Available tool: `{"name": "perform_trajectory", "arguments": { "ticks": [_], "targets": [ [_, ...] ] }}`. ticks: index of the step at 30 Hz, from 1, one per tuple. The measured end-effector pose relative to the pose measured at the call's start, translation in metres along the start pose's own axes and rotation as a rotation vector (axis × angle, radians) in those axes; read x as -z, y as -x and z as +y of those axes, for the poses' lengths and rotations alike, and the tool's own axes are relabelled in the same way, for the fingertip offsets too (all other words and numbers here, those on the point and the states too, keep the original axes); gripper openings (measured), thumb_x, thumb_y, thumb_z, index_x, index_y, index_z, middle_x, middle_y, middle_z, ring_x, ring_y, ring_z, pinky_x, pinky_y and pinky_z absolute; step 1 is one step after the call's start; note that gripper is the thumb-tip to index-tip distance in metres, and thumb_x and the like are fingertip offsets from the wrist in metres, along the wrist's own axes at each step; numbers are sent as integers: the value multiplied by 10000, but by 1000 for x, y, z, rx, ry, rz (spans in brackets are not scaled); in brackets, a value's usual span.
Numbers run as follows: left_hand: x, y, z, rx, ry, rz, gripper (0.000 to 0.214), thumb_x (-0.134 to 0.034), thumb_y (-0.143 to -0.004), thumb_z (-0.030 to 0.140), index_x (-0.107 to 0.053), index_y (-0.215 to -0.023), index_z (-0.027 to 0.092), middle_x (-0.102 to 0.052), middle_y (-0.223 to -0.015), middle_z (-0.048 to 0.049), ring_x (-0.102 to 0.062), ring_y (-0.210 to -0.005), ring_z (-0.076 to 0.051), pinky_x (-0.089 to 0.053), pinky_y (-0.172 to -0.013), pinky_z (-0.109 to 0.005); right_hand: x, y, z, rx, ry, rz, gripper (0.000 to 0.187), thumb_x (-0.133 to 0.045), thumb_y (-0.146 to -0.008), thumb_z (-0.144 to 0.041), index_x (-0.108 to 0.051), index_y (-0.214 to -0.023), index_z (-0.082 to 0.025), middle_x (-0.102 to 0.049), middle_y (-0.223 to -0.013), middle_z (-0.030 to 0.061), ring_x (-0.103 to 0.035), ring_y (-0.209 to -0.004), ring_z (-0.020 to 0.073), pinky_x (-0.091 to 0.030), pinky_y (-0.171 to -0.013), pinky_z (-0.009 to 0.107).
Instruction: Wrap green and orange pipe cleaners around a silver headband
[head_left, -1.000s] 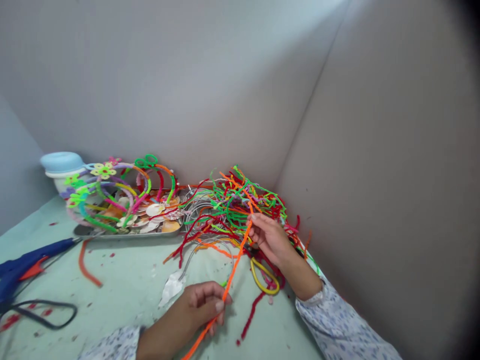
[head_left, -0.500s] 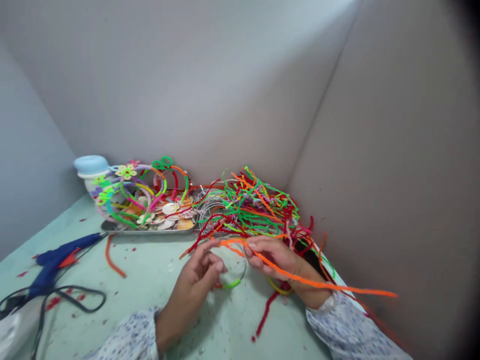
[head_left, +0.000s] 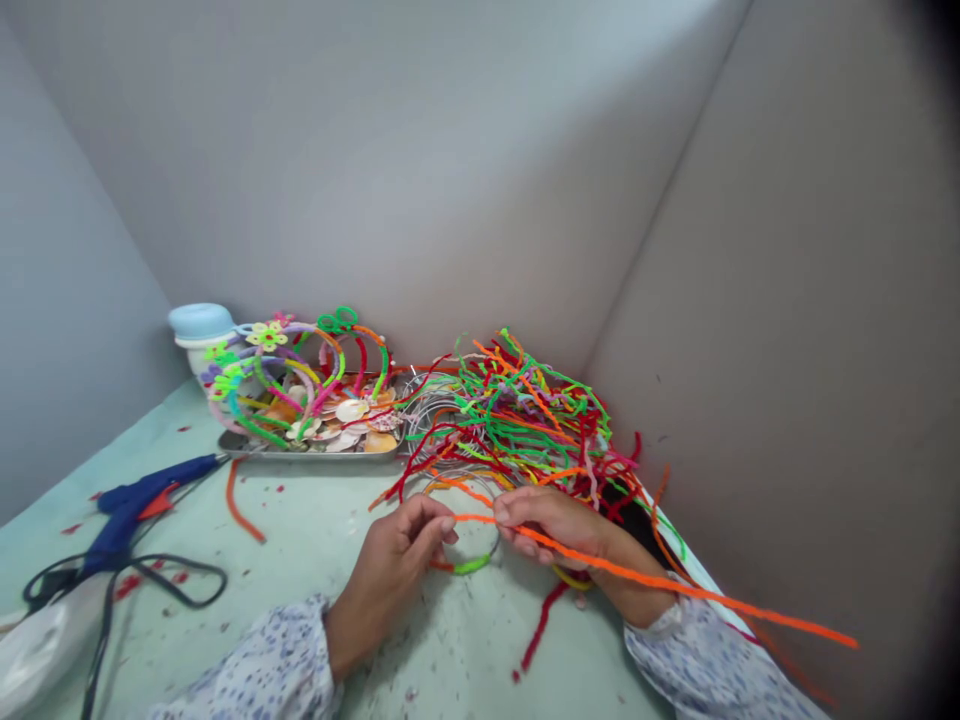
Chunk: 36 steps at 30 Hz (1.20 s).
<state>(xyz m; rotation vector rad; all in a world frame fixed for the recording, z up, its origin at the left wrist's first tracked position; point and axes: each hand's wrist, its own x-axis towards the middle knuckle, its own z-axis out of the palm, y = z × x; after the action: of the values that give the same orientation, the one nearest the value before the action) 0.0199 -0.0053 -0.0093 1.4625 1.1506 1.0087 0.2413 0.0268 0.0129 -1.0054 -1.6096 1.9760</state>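
An orange pipe cleaner (head_left: 675, 585) stretches between my hands, its long free end running out to the right over my right wrist. My left hand (head_left: 409, 550) pinches its short end between thumb and fingers. Farther along, my right hand (head_left: 551, 520) has its fingers closed on the same strand. Just below and between the hands shows a wire hoop (head_left: 495, 548), partly wrapped in a bright green sleeve (head_left: 472, 566) with an orange piece beside it. My left fingers hide part of the hoop, so I cannot tell whether they also hold it.
Behind my hands lies a heap of coloured pipe cleaners (head_left: 525, 420) beside bare wire hoops (head_left: 431, 420). A metal tray (head_left: 315, 456) holds shells and decorated headbands (head_left: 341, 350). At left are a blue glue gun (head_left: 124, 515) with its cord, a blue-lidded white bottle (head_left: 202, 330) and an orange piece (head_left: 241, 510).
My left thumb and fingers have closed on the orange pipe cleaner's short end. The strand between my hands sits lower, and its free end reaches farther right. The view has shifted slightly.
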Motion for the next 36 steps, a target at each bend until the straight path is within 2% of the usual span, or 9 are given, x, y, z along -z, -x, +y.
{"name": "perform_trajectory", "arguments": {
  "ticks": [6,8,10,12,16,20,23,28,36],
  "targets": [
    [-1,3,-3,72,-27,-145,253,-526,-877,375,-593,-750,168,-642,-644,-2,-538,-545,-115,-354,-484,-201,8,6,-2,-90,-36,-19,141,-549,-746,-224,-552,-611,-183,-402,-434,-78,-268,-329,61,-203,-316,180],
    [-1,2,-4,113,10,-150,271,-533,-871,400,-582,-744,166,-630,-619,4,-519,-514,-105,-333,-461,-194,11,7,-4,-86,-68,5,193,-595,-752,-274,-568,-584,-184,-401,-432,-74,-264,-339,59,-195,-331,186],
    [-1,-1,-6,156,72,-117,286,-545,-856,429,-566,-749,165,-622,-607,8,-499,-483,-96,-323,-442,-188,12,8,-5,-35,-79,41,192,-663,-738,-313,-620,-605,-182,-485,-480,-49,-336,-378,65,-252,-373,190],
    [0,-4,-7,170,130,-48,297,-563,-837,450,-551,-752,166,-616,-612,11,-491,-470,-91,-337,-438,-187,13,7,-4,48,-112,70,132,-735,-703,-310,-701,-746,-190,-616,-613,-12,-452,-457,88,-344,-451,205],
    [-1,-6,-8,123,162,84,315,-573,-833,468,-546,-753,164,-595,-621,19,-492,-484,-87,-373,-458,-187,10,2,6,161,-371,81,337,-685,-791,-309,-669,-1121,-239,-713,-890,39,-597,-623,110,-430,-569,212],
    [-4,-4,-8,111,167,84,320,-575,-833,479,-542,-772,167,-582,-636,24,-479,-488,-86,-364,-452,-188,6,-6,15,285,-455,117,334,-775,-711,-232,-697,-1035,-205,-708,-930,36,-640,-747,122,-467,-638,201],
    [-7,0,-6,124,155,9,315,-559,-852,469,-534,-755,171,-569,-621,28,-454,-485,-82,-339,-454,-187,3,-12,14,331,-445,283,232,-754,-754,-321,-716,-927,-171,-701,-774,25,-624,-635,102,-437,-526,171],
    [-9,7,-3,127,139,-117,351,-503,-897,464,-552,-720,165,-541,-595,26,-427,-501,-81,-308,-465,-185,-2,-18,9,397,-347,515,286,-684,-812,-425,-721,-891,-153,-670,-610,17,-557,-494,90,-387,-446,175],
    [-9,9,5,355,554,-196,282,-588,-860,405,-555,-737,153,-495,-578,44,-356,-464,-43,-242,-434,-138,-6,-26,20,534,-474,619,200,-710,-790,-378,-723,-843,-186,-667,-694,5,-551,-566,96,-444,-538,194]
  ]
}}
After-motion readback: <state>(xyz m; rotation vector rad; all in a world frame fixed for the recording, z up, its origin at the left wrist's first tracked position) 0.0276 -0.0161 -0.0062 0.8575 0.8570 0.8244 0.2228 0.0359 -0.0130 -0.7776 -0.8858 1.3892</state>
